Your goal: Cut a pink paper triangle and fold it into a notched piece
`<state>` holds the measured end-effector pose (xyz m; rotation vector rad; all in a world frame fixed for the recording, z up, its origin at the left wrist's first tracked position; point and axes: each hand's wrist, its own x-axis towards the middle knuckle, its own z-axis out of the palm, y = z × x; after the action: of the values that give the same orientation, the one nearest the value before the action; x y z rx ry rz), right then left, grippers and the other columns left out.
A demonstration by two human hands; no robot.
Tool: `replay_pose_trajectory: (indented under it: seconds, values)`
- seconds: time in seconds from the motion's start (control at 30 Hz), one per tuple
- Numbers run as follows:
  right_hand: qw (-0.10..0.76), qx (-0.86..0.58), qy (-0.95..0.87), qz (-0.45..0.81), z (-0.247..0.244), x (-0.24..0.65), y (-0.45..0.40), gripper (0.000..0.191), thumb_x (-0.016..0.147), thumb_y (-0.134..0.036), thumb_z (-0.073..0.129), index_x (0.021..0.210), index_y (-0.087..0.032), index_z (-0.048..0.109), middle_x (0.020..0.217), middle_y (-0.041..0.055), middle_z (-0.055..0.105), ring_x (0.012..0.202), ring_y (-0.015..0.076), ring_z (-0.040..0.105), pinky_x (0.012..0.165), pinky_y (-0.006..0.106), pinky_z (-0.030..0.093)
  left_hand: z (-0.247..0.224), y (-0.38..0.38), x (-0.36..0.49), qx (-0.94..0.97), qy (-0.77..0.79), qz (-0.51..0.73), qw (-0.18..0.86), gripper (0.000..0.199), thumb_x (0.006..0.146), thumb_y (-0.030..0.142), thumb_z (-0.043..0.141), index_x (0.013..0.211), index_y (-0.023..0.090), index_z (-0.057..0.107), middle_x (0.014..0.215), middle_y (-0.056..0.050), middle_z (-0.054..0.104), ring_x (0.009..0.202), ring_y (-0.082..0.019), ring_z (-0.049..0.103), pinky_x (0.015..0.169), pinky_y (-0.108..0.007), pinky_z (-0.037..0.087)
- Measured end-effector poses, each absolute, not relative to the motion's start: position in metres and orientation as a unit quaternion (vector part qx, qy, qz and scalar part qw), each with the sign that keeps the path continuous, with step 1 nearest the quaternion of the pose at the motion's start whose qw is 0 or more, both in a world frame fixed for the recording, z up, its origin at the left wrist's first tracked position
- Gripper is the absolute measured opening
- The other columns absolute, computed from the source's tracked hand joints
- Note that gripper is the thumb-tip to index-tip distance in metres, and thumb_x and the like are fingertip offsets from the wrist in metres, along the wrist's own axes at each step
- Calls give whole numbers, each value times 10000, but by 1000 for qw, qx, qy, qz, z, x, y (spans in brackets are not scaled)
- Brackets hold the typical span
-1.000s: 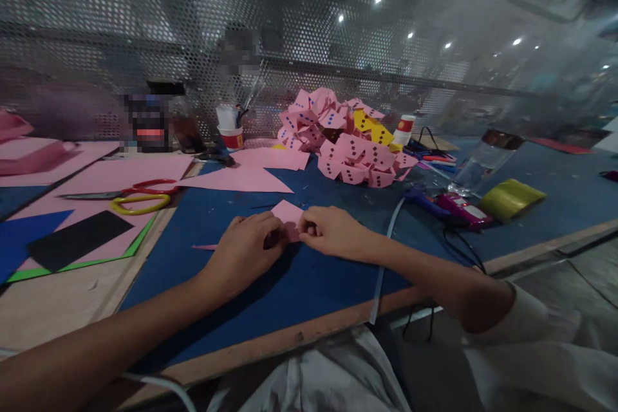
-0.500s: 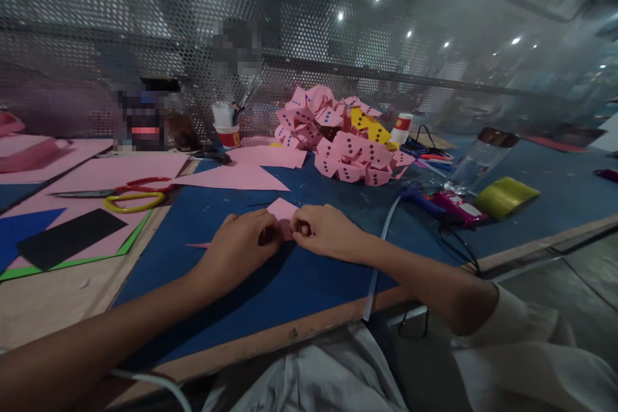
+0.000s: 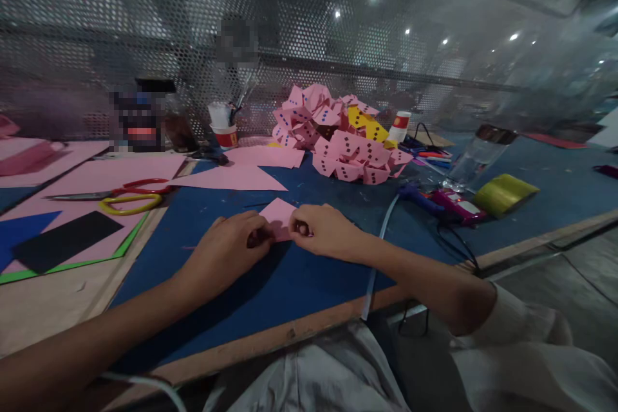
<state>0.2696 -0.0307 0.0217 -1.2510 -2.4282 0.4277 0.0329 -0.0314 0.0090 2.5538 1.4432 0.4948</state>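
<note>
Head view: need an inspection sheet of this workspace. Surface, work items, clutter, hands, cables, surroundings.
Surface: blue tabletop, small pale flecks; wooden edge in front.
Work items: small pink paper between the hands.
Clutter: open scissors and black paper at left; dotted paper pieces heaped behind; bottle and yellow roll at right.
Hands: left hand and right hand pinch the pink paper's sides.
Cables: black cord at the right edge; pale strip passes under the right forearm, over the front edge.
Surroundings: perforated screen behind, blurred beyond.
</note>
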Motion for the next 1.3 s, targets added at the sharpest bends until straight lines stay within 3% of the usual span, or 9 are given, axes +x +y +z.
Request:
replay_pose_trajectory:
  seconds: [1.3]
  values:
    - [202,-440,-860,161,21,272,-31,77,896,-194,621,908,-206,696,874,-18,713,753,118,584,733,285,315,18,-31,13,827,534,142,104,195,864,385,558,850,250,698,837,-26,734,733,-226,665,651,-327,381]
